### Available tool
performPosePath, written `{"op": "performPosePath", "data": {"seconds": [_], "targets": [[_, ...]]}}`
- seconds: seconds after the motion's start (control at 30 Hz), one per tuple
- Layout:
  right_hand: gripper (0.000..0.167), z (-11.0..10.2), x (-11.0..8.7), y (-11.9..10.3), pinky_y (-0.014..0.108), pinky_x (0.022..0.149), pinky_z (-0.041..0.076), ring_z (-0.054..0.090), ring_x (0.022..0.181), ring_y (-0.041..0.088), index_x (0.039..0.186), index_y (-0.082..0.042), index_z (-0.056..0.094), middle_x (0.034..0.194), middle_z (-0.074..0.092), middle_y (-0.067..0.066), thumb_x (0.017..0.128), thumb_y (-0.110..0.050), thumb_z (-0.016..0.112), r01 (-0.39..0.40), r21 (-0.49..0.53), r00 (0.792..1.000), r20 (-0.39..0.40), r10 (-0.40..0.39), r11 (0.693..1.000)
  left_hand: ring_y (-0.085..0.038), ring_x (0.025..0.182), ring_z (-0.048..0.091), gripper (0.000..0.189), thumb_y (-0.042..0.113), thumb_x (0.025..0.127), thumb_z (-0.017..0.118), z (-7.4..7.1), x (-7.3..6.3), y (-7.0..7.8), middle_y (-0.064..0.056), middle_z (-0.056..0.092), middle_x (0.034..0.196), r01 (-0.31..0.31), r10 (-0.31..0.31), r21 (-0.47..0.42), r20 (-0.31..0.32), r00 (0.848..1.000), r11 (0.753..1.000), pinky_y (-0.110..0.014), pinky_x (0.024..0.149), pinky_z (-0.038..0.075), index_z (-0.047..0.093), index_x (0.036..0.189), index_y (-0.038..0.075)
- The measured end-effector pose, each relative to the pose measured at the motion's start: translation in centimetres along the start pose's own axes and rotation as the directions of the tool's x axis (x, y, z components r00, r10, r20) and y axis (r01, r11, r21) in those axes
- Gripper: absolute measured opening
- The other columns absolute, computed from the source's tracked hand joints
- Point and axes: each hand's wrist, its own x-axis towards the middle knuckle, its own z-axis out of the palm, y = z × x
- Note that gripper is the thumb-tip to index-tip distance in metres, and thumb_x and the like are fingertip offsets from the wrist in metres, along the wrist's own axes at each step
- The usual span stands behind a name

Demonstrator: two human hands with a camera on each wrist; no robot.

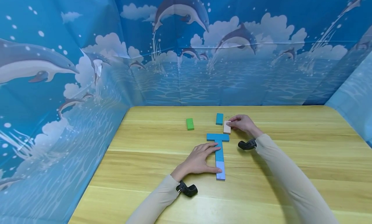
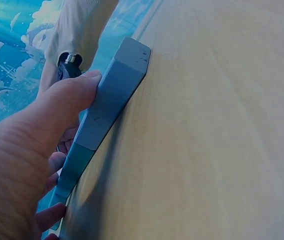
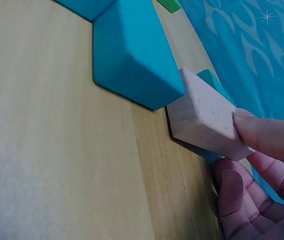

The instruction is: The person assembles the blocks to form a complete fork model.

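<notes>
Between the thumb and fingers of my right hand is a pale pink wooden block, pinched at its far end. The right wrist view shows that block close to the end of a blue block. On the table that blue block lies crosswise, topping a T shape. Its stem is another blue block and a lavender block, end to end. My left hand rests along the stem, fingertips on the blue part, thumb touching the lavender block.
A green block lies toward the back left of the T. Another blue block lies behind the pale one. The wooden table meets a dolphin-printed curtain at its back and left edges.
</notes>
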Motion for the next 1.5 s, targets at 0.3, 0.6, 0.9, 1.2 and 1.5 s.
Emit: {"op": "performPosePath", "data": {"seconds": [0.3,0.6,0.9,1.2,1.5], "targets": [[0.039,0.33,-0.12,-0.13,0.034,0.077,0.051,0.061,0.088,0.022,0.117,0.005,0.057,0.102,0.060,0.013,0.090,-0.021,0.067,0.003,-0.015,1.000,-0.005,-0.003,1.000,-0.016,0.137,0.023,0.085,0.064,0.078,0.065,-0.03,-0.06,-0.05,0.006,0.027,0.151,-0.006,0.006,-0.002,-0.002,1.000,1.000,-0.039,0.108,0.022,0.036,0.147,0.025],[0.036,0.55,-0.12,-0.51,0.033,0.076,0.050,0.059,0.088,0.024,0.115,0.005,0.058,0.099,0.061,0.012,0.091,-0.021,0.066,0.004,-0.029,1.000,0.019,-0.004,1.000,-0.015,0.138,0.022,0.085,0.064,0.078,0.065,-0.09,-0.12,-0.03,0.006,0.027,0.151,0.006,-0.006,-0.016,0.006,1.000,1.000,-0.039,0.108,0.022,0.035,0.148,0.025],[0.034,0.54,-0.18,-0.80,0.030,0.072,0.050,0.060,0.084,0.022,0.113,0.006,0.057,0.094,0.060,0.011,0.091,-0.018,0.066,-0.002,-0.017,1.000,0.017,0.002,1.000,-0.015,0.137,0.022,0.085,0.065,0.078,0.064,-0.16,0.02,-0.03,0.007,0.027,0.151,0.000,0.000,-0.004,0.001,1.000,1.000,-0.039,0.108,0.021,0.035,0.148,0.026],[0.032,0.48,0.11,-0.70,0.032,0.074,0.049,0.059,0.084,0.023,0.112,0.005,0.057,0.093,0.060,0.010,0.091,-0.019,0.066,0.000,-0.030,1.000,0.020,0.000,1.000,-0.015,0.137,0.022,0.085,0.065,0.077,0.064,-0.10,0.12,-0.16,0.007,0.027,0.151,-0.001,0.001,0.003,-0.002,1.000,1.000,-0.039,0.108,0.022,0.035,0.148,0.026],[0.030,0.68,0.09,-0.44,0.029,0.071,0.050,0.058,0.082,0.021,0.111,0.005,0.058,0.093,0.059,0.010,0.091,-0.017,0.065,0.003,-0.051,1.000,0.008,-0.002,0.999,-0.014,0.137,0.022,0.085,0.065,0.078,0.064,0.04,0.08,-0.14,0.007,0.026,0.151,0.003,-0.003,-0.003,0.002,1.000,1.000,-0.039,0.109,0.020,0.035,0.148,0.026]]}}
